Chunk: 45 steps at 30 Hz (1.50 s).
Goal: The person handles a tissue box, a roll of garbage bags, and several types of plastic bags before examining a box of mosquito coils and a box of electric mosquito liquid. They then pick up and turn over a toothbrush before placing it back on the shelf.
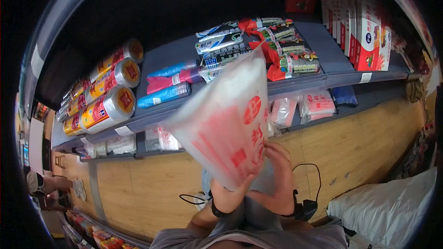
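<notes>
As I scan from the left, yellow-and-red foil rolls (108, 106) lie stacked on the grey shelf (295, 83), with blue and pink rolls (168, 85) beside them. The left hand (230, 191) grasps the lower corner of the plastic bag (226, 124), fingers mostly hidden behind it. I see the bag, milky with red print, raised before the shelf. The right hand (277, 157) clasps its lower right edge. Red-and-white boxes (367, 32) stand farther right.

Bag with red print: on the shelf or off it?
Off it. The left hand and right hand hold the bag up in front of the shelf, gripping its lower end.
</notes>
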{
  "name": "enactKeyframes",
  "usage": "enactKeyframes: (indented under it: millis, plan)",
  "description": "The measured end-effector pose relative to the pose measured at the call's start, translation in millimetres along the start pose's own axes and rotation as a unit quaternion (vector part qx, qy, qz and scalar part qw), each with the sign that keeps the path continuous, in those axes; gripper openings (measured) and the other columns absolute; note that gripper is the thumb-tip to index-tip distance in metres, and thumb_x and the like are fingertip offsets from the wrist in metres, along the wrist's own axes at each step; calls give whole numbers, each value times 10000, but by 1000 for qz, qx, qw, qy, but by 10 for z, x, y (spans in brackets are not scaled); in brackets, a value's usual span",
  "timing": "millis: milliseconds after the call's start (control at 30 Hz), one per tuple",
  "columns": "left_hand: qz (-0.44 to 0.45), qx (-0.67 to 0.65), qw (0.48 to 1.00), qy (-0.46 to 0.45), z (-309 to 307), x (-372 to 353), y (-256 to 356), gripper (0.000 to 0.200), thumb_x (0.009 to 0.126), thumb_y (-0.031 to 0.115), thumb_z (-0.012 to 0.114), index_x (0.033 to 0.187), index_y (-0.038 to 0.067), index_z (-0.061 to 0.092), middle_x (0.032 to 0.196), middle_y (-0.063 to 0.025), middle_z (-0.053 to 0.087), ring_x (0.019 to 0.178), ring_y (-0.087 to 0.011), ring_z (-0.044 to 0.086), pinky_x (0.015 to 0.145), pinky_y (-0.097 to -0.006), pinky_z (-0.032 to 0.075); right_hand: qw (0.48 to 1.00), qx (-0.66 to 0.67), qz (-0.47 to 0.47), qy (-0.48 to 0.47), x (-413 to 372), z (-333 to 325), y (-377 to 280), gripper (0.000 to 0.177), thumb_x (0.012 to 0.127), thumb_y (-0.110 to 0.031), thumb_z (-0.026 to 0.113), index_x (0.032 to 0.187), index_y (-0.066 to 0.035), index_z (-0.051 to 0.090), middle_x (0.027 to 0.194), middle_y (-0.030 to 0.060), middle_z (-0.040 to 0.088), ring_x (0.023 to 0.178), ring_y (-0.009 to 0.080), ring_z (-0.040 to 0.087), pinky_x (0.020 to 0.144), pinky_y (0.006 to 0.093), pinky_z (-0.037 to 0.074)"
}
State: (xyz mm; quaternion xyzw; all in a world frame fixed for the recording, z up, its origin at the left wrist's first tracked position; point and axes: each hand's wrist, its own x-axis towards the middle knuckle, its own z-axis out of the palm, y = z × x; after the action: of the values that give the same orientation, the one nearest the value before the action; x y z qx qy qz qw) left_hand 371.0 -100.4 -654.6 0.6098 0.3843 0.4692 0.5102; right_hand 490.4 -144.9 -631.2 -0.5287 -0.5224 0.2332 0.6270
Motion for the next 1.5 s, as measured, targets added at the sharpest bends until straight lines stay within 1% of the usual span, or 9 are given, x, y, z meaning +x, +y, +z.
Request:
enactKeyframes:
  millis: [100,167,233,367,433,567,667,1100,1500]
  plan:
    - [-29,-66,997,-10,115,-46,63,414,623,147,681,975,-15,533,1033,-201,515,905,-316,510,763,-382,403,986,129,108,-4,-81,94,12,755,545,-167,756,1164,-11,352,1166,157,375,1121,290,345,917,387,297]
    - [175,311,931,-73,93,-36,313,458,596,172,682,1002,16,538,1154,-197,439,1018,-381,406,847,-404,331,992,16,127,20,-161,99,83,605,585,-148,742,1085,11,440,1026,129,496,954,232,484,813,346,400]
    - [168,354,910,-137,37,-102,420,506,587,201,685,1042,43,530,1240,-187,352,1097,-396,314,897,-407,265,938,194,279,72,-30,27,-6,565,650,-138,675,1118,17,398,1009,107,505,932,221,493,794,324,410]
    - [231,238,909,-253,-233,23,310,526,609,200,672,1079,38,498,1249,-209,326,1109,-320,333,910,-374,258,898,329,262,132,197,-120,107,522,663,-61,626,1126,12,395,1004,100,512,887,190,514,748,292,434]
    - [169,62,978,-107,-315,72,95,569,624,160,657,1132,20,442,1211,-177,371,1105,-282,348,912,-338,260,867,412,266,82,280,-181,181,533,652,-27,606,1138,4,388,1021,98,505,906,185,506,776,290,419]
    - [129,20,991,9,-319,257,48,621,631,120,649,1175,-4,377,1157,-128,403,1087,-217,364,906,-303,266,835,456,307,5,255,-261,411,573,648,0,595,1170,-3,361,1074,88,482,991,186,465,827,292,384]
    - [-139,-186,966,-114,-382,201,6,492,683,35,607,1128,-16,403,1048,-48,469,934,-101,432,806,-256,347,846,431,310,-48,251,-260,490,594,638,0,612,1175,0,357,1074,76,477,992,168,455,827,282,378]
    - [-131,-172,972,-92,-330,48,18,308,723,14,599,1011,-1,489,909,-30,538,823,-88,488,723,-233,392,913,294,274,-77,290,-263,384,614,609,-44,669,1148,6,378,1017,49,485,937,138,451,799,261,379]
    - [-138,-254,948,-136,-332,20,-118,483,678,108,685,1086,-3,449,981,-46,533,877,-110,495,773,-253,393,862,455,208,-87,128,-281,674,750,498,-9,662,1182,17,355,1083,97,481,1000,211,454,861,312,348]
